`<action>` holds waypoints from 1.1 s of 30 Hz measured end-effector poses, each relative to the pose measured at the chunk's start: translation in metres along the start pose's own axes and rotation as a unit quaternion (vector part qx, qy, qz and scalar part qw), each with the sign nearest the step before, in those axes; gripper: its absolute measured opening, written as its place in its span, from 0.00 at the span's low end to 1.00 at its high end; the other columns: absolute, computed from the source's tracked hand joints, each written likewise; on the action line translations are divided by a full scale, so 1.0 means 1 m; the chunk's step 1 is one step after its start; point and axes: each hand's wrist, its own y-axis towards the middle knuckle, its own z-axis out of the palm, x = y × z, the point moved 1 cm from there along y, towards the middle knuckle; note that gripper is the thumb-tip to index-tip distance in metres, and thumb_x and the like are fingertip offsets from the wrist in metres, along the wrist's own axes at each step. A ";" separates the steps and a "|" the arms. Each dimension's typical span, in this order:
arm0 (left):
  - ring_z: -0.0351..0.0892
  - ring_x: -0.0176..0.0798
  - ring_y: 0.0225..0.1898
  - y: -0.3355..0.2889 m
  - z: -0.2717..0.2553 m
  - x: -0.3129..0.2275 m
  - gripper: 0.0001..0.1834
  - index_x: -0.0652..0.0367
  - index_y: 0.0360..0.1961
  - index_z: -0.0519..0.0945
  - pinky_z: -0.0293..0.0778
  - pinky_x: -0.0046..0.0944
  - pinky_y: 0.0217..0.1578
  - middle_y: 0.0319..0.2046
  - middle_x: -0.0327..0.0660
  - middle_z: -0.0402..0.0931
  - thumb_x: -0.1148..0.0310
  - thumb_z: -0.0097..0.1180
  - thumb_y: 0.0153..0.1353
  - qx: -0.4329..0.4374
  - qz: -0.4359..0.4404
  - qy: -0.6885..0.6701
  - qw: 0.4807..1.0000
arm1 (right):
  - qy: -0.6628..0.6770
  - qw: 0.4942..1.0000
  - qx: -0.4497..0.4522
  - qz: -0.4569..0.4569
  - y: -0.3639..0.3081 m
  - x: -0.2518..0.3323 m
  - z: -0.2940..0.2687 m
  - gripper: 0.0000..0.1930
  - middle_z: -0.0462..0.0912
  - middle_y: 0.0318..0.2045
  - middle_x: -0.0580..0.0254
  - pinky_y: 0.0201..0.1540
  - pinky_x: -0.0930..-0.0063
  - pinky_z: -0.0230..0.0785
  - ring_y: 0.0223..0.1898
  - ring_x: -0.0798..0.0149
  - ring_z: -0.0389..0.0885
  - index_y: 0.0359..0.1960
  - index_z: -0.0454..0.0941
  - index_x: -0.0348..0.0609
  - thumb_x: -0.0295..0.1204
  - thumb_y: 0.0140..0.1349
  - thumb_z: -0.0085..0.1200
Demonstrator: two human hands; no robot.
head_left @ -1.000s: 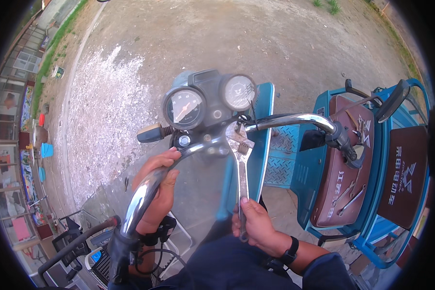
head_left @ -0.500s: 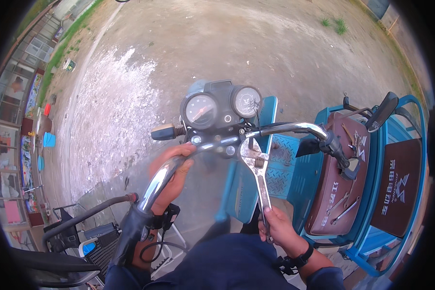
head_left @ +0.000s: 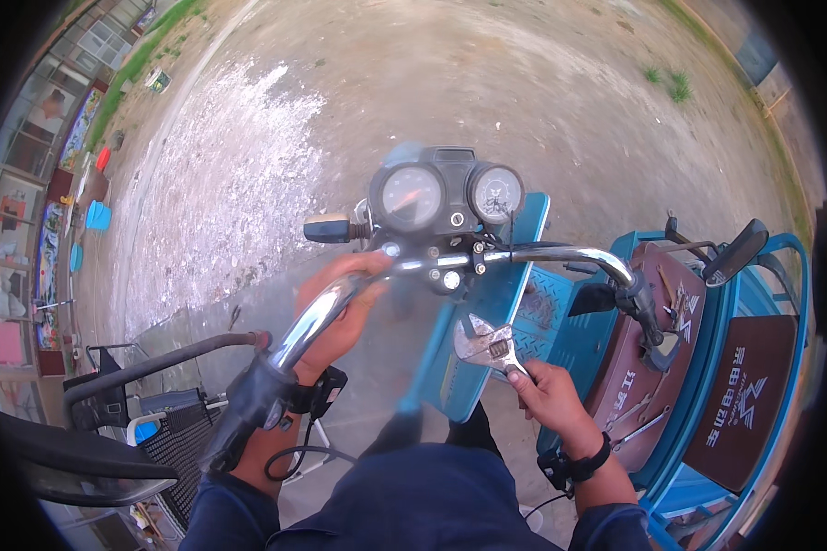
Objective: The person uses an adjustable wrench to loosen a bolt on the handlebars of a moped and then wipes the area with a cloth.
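My left hand (head_left: 338, 332) is wrapped round the chrome handlebar (head_left: 309, 329) on its left side, close to the middle clamp. In my right hand (head_left: 553, 397) is an adjustable wrench (head_left: 483, 343), gripped just below its head. Its jaws point up and to the left, apart from the handlebar, and most of its handle is hidden by the hand. Beyond the bar stand two round gauges, a larger left dial (head_left: 410, 197) and a smaller right dial (head_left: 496, 194). Bolt heads show on the clamp (head_left: 450, 279) below them.
A blue vehicle panel (head_left: 469, 381) stands beside the wrench. At right, a brown seat (head_left: 648, 367) carries several loose tools, with a brown backrest (head_left: 742, 404) behind it. A dark mirror (head_left: 737, 253) juts out there. A black woven chair (head_left: 188, 459) stands at lower left.
The wrench has come off the clamp area and dropped lower. My right hand has moved up its handle, nearer the head. My left hand still grips the handlebar, and the view has shifted slightly.
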 end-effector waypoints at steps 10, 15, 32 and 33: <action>0.79 0.43 0.54 -0.002 0.003 0.004 0.12 0.63 0.46 0.76 0.73 0.41 0.57 0.48 0.48 0.81 0.82 0.57 0.62 -0.016 0.015 -0.015 1.000 | -0.240 0.964 -0.009 -0.116 0.056 0.040 -0.026 0.20 0.79 0.21 0.46 0.29 0.58 0.70 0.26 0.43 0.80 0.33 0.81 0.39 0.47 0.66 0.56; 0.79 0.43 0.54 0.000 0.005 0.006 0.12 0.62 0.46 0.76 0.73 0.41 0.56 0.47 0.48 0.81 0.82 0.57 0.62 -0.017 0.024 -0.018 0.999 | -0.218 0.969 -0.002 -0.112 0.070 0.048 -0.028 0.20 0.78 0.21 0.46 0.29 0.59 0.70 0.24 0.45 0.78 0.32 0.80 0.37 0.46 0.66 0.57; 0.81 0.44 0.52 0.002 0.005 0.007 0.11 0.62 0.44 0.78 0.75 0.41 0.54 0.46 0.48 0.82 0.81 0.59 0.59 -0.028 0.034 -0.013 0.999 | -0.089 0.990 0.111 0.013 0.088 0.048 -0.028 0.23 0.73 0.14 0.67 0.16 0.76 0.63 0.12 0.73 0.71 0.28 0.76 0.39 0.49 0.69 0.53; 0.81 0.44 0.52 0.002 0.005 0.007 0.11 0.62 0.44 0.78 0.75 0.41 0.54 0.46 0.48 0.82 0.81 0.59 0.59 -0.029 0.034 -0.013 0.999 | -0.062 0.992 0.108 0.024 0.086 0.044 -0.024 0.23 0.73 0.14 0.67 0.15 0.78 0.63 0.12 0.73 0.72 0.28 0.76 0.40 0.50 0.69 0.53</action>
